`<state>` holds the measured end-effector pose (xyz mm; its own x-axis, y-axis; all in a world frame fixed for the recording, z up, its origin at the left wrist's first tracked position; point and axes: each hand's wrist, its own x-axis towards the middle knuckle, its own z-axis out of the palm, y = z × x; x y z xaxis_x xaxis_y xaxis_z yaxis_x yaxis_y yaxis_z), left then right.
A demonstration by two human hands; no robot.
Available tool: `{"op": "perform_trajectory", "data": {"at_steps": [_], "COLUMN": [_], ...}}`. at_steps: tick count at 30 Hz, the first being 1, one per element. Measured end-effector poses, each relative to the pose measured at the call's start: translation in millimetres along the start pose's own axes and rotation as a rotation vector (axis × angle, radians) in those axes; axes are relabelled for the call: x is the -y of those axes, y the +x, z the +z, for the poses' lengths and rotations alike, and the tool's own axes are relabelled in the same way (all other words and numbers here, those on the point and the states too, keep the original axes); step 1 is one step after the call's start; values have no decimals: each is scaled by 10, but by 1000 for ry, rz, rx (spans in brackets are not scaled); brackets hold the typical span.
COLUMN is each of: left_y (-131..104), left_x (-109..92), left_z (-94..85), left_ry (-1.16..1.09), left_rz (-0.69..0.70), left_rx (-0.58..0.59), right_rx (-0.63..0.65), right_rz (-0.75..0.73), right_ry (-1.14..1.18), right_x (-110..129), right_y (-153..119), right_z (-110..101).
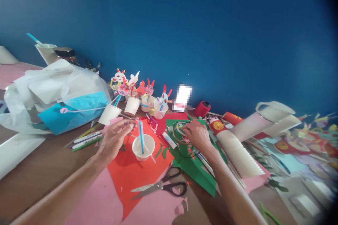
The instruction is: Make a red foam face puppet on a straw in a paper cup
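While a paper cup (143, 147) is standing on orange paper (124, 182), the left hand (114, 139) is hovering at its ten o'clock, fingertips pinching narrow, and the right hand (198, 135) is curling toward three o'clock, its hold too hidden to tell

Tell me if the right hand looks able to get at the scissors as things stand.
Most likely yes. The scissors lie open, closer to the person than the right hand, their handles toward the right forearm. Nothing seems to cover them, though the hand is now over the green paper.
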<state>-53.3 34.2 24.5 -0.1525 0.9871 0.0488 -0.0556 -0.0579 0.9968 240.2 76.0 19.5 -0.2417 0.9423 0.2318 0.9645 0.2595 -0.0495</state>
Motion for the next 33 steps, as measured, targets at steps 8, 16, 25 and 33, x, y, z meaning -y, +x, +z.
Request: {"op": "perform_trajectory", "data": {"at_steps": [8, 16, 25, 33], "left_y": [-3, 20, -363, -336], "left_x": [58, 63, -324, -573], "left_z": [19, 31, 62, 432], "left_ry": [13, 44, 423, 845], "left_rz": [-25, -32, 730, 1049], "left_rx": [33, 52, -17, 197], "right_rx": [107, 56, -12, -28], "right_rz": [52, 38, -12, -34], "right_ry": [-54, 78, 513, 756], "right_x": [44, 81, 581, 938], "right_y": [11, -9, -266, -370], "right_z": [206, 15, -606, -771]}}
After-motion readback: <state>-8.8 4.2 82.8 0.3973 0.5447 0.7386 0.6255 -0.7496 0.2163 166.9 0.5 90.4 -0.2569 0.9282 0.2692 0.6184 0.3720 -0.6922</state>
